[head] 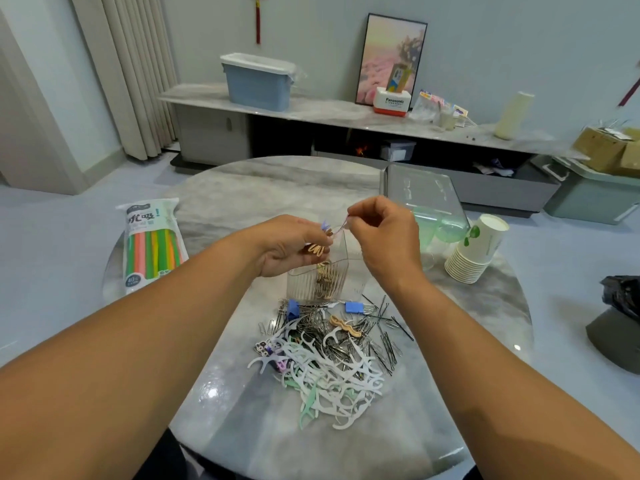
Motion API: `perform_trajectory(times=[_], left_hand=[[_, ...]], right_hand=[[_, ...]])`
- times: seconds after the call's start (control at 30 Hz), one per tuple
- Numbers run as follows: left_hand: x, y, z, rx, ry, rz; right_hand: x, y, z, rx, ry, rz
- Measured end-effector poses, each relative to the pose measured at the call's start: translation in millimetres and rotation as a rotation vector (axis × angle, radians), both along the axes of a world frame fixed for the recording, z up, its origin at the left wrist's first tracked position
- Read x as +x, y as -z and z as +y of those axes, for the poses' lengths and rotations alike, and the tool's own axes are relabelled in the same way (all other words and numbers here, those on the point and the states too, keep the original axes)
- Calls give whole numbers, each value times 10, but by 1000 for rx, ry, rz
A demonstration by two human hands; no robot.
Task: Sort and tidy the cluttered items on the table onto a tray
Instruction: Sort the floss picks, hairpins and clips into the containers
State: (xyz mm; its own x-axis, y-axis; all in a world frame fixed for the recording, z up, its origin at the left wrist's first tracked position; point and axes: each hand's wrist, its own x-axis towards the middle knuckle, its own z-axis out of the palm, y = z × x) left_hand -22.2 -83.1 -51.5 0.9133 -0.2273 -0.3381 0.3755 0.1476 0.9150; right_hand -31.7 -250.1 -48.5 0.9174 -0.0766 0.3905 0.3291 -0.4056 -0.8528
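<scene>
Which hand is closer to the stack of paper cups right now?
Right. The right hand is raised just left of the stack of paper cups; the left hand is farther left, beyond the right hand.

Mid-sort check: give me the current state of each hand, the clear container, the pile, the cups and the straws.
left hand: grips gold clips
right hand: pinches a thin pin
clear container: upright, open, gold clips inside
pile of floss picks and hairpins: loose, tangled on the table
paper cups: stacked, lying tilted
pack of straws: lying flat

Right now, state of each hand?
Left hand: holding gold clips.
Right hand: pinching a thin clip at its fingertips.
</scene>
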Motion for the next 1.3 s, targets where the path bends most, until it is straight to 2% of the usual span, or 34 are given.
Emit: perform_trajectory(times=[0.1, 0.2, 0.37, 0.43, 0.5, 0.57, 0.63, 0.73, 0.87, 0.93, 1.0, 1.07, 1.17, 1.3], left_hand=[[72, 36, -43, 10, -32, 55], [90, 11, -69, -74, 11, 147], [170, 12, -29, -72, 37, 180], [190, 37, 17, 81, -15, 132], [142, 28, 74, 393, -32, 47], [69, 31, 155, 652, 67, -9], [-27, 42, 222, 783, 202, 36], [-140, 88, 252, 900, 356, 94], [-208, 165, 242, 996, 551, 41], [-250, 244, 221, 1040, 670, -1], [-292, 330, 183, 1087, 741, -49], [-317, 392, 145, 1124, 773, -90], [-340, 461, 77, 1212, 775, -175], [-351, 580, 22, 1266, 749, -268]], right_hand=[[51, 116, 56, -242, -35, 4], [79, 203, 74, -442, -79, 60], [72, 93, 10, -483, 21, 38], [69, -7, -44, -471, 13, 117], [48, -86, -107, -512, -89, 290], [-13, -105, -158, -589, -195, 454], [-65, -92, -180, -662, -198, 437], [-116, -54, -170, -707, -152, 309], [-139, -39, -157, -735, -124, 178], [-169, -36, -133, -737, -200, 230], [-231, 48, -112, -801, -312, 373], [-296, 219, -101, -991, -345, 436], [-354, 490, -120, -1225, -339, 424], [-323, 628, -120, -1214, -322, 424]])
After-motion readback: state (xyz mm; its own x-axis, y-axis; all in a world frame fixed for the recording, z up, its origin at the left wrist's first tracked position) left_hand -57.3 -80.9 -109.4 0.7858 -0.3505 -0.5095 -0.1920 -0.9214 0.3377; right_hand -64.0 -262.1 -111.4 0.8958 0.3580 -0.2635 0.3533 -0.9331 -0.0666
